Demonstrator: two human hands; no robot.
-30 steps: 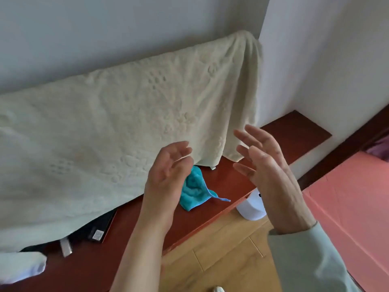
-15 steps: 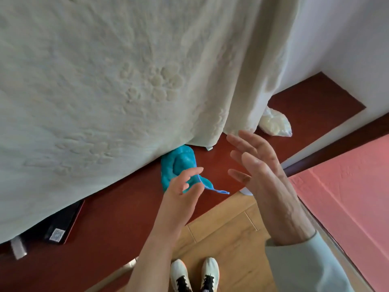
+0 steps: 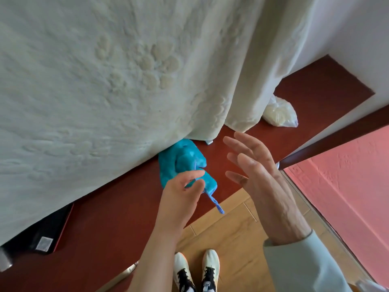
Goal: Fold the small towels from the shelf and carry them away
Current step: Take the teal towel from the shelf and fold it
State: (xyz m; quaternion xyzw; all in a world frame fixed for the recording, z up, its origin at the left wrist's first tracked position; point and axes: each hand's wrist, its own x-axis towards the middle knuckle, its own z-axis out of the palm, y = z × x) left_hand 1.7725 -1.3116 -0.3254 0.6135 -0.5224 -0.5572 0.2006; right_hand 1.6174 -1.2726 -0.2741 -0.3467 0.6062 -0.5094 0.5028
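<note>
Teal towel (image 3: 181, 162) on red shelf (image 3: 117, 218) seems pinched by left hand (image 3: 180, 196), right hand (image 3: 264, 186) spread wide.

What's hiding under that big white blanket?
A blue towel pokes out on the red shelf, a black thing too. The blanket covers whatever lies further in.

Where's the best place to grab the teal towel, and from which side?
Pinch the teal towel at its near corner by the hanging loop, coming from the shelf's front: that end lies exposed, the far end sits under the draped cream towel.
</note>
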